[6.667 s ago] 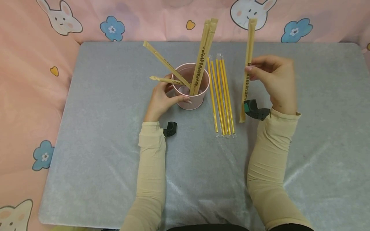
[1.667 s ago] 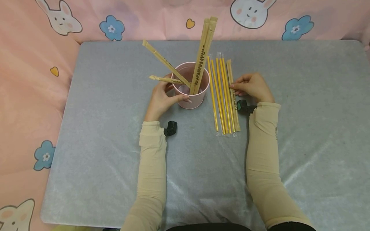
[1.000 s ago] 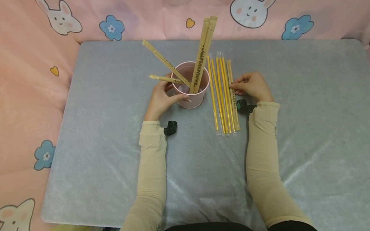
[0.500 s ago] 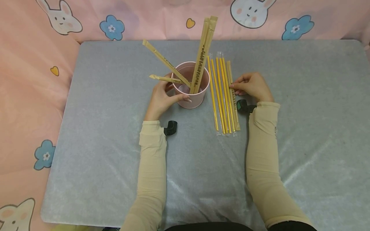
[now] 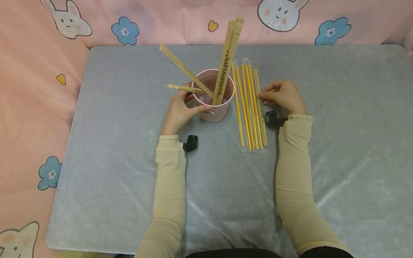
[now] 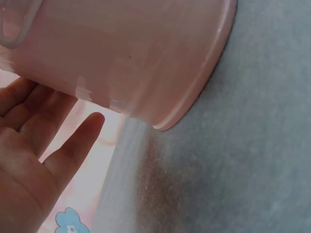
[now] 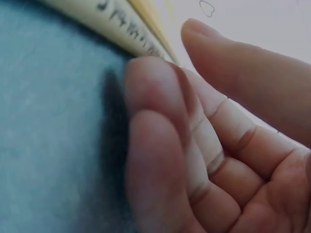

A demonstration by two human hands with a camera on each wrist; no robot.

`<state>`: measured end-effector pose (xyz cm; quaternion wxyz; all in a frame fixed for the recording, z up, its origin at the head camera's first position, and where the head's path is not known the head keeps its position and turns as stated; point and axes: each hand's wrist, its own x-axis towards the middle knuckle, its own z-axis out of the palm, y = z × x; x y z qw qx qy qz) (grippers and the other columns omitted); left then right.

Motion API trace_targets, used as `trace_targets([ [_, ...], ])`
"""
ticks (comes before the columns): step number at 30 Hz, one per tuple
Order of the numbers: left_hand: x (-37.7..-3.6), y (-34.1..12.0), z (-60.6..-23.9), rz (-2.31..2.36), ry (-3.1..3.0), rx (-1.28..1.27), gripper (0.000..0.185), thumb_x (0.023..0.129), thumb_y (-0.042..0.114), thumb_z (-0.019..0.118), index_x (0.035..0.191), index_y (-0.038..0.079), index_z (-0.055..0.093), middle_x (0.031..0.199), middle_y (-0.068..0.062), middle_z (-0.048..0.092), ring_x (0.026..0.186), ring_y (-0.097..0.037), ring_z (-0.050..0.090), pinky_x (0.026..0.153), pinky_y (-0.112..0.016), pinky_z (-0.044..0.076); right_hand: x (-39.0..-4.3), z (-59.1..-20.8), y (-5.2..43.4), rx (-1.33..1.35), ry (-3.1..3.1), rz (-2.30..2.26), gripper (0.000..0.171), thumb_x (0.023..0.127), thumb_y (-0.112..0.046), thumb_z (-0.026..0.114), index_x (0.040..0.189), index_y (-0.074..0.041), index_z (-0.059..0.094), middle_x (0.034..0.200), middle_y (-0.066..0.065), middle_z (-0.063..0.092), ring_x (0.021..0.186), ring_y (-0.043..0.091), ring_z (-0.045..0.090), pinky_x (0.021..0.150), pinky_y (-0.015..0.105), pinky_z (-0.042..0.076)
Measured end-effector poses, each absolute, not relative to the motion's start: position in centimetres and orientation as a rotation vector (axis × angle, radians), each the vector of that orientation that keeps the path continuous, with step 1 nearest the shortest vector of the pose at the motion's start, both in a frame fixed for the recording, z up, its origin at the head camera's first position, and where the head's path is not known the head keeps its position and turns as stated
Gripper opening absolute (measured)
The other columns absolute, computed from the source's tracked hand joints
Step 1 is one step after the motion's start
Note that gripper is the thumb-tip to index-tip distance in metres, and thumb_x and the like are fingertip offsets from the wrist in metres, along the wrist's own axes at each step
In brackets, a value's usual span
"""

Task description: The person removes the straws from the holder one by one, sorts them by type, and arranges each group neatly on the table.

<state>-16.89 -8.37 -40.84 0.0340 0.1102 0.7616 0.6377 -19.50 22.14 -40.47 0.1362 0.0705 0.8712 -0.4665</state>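
1. Paper-wrapped straw (image 5: 262, 114): lies lengthwise on the grey counter (image 5: 113, 143), at the right end of a row, its printed wrapper running from near to far. The step in hand appears to be the lining-up of this straw with its neighbours.

2. Yellow straws (image 5: 248, 107) in clear wrap: lie side by side just left of the paper-wrapped straw, roughly parallel, and form the rest of the row.

3. Right-hand grip (image 5: 285, 96): low over the counter, fingertips at the right edge of the paper-wrapped straw. Whether it grasps the straw cannot be told: in the head view the thumb tip meets the straw, while in the right wrist view a gap shows between thumb and fingers. The next move probably calls for lifting these fingertips clear without rolling the straw out of line.

4. Left-hand grip (image 5: 179, 111): grasps the pink bucket (image 5: 215, 114) from its left, thumb over the near wall, other fingers partly hidden round the side. Taking anything from the bucket would likely need this steadying hold.

5. Steep pair of wrapped straws (image 5: 227, 64): stands in the bucket, leaning right; two more wrapped straws (image 5: 180, 65) lean left over the rim.

6. Pink backdrop cloth (image 5: 177, 21): hangs beyond the counter's far edge, printed with rabbits and flowers.
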Motion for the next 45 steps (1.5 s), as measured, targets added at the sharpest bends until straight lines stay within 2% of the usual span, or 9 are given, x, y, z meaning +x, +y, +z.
trace_targets([
  [9,-16.9,-8.4,-40.9,1.937,2.363,0.357,0.076,0.068,0.004,0.084,0.135,0.002,0.049,0.131,-0.011,0.054,0.118,-0.016,0.052,0.102,-0.022,0.039,-19.3,-39.5,21.6,0.242,2.542,-1.462,0.025,0.086,-0.014,0.070,0.096,0.008,0.064,0.068,-0.004,0.064,0.058,0.010,0.059,0.053,0.020,0.052],
  [21,-16.7,-8.6,-40.7,1.950,2.376,0.380,0.074,0.068,0.004,0.084,0.134,0.001,0.050,0.129,-0.011,0.055,0.116,-0.017,0.052,0.102,-0.023,0.040,-18.8,-37.2,19.4,0.046,2.529,-1.782,0.016,0.086,-0.007,0.068,0.092,0.007,0.067,0.074,0.000,0.066,0.062,0.013,0.063,0.061,0.021,0.056],
  [33,-16.6,-8.4,-40.1,1.892,2.423,0.421,0.075,0.066,0.007,0.086,0.132,0.002,0.052,0.126,-0.011,0.056,0.117,-0.017,0.052,0.102,-0.023,0.040,-18.4,-35.8,15.1,-0.101,2.315,-2.345,0.009,0.081,0.002,0.071,0.088,0.007,0.069,0.075,0.006,0.068,0.064,0.018,0.065,0.062,0.021,0.056],
  [37,-16.7,-8.3,-40.2,1.878,2.436,0.429,0.075,0.065,0.007,0.087,0.132,0.000,0.052,0.125,-0.012,0.056,0.116,-0.018,0.052,0.101,-0.023,0.040,-18.3,-36.1,13.7,-0.194,2.398,-2.323,0.015,0.082,0.004,0.069,0.095,0.012,0.067,0.079,0.000,0.068,0.070,0.015,0.065,0.066,0.021,0.054],
  [40,-16.7,-8.1,-40.2,1.869,2.434,0.432,0.076,0.065,0.005,0.087,0.132,0.000,0.051,0.126,-0.012,0.056,0.115,-0.017,0.052,0.102,-0.024,0.040,-18.3,-36.4,13.0,-0.257,2.488,-2.275,0.018,0.083,0.003,0.069,0.097,0.013,0.066,0.083,0.001,0.068,0.074,0.014,0.064,0.069,0.022,0.052],
  [45,-16.8,-7.7,-40.1,1.853,2.438,0.463,0.076,0.065,0.007,0.087,0.132,0.000,0.051,0.127,-0.012,0.056,0.115,-0.018,0.053,0.101,-0.024,0.040,-18.2,-36.9,12.2,-0.269,2.572,-2.276,0.011,0.081,0.001,0.071,0.090,0.008,0.069,0.084,0.008,0.067,0.072,0.014,0.062,0.067,0.023,0.051],
])
